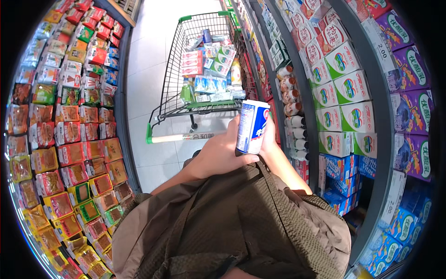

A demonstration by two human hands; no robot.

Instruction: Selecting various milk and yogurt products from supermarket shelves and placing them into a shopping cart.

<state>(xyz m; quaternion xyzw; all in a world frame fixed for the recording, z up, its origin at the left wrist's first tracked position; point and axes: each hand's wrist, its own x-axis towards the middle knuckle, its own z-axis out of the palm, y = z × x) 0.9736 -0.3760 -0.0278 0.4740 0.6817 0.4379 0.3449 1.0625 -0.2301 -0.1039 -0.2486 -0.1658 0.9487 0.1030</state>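
A blue-and-white drink container (251,127) stands upright, tilted slightly, in front of my chest. My left hand (221,151) wraps its near-left side, thumb across the bottom edge. My right hand (269,134) grips its right side, the fingers largely hidden behind it. Its printed side panel faces me. Just beyond my hands is a wire shopping cart (166,75) with green corners. Inside it lie a red-and-white drink pack (192,63), a green-and-white carton pack (223,61), a blue-and-white pack (210,84) and a yellow bottle (236,72).
Packaged snacks fill the left shelf (75,127). On the right shelving stand green-and-white milk boxes (352,89), purple drink boxes (412,68), blue boxes (339,171) and small bottles (291,96). The cart handle (170,138) crosses the tiled aisle floor (146,87).
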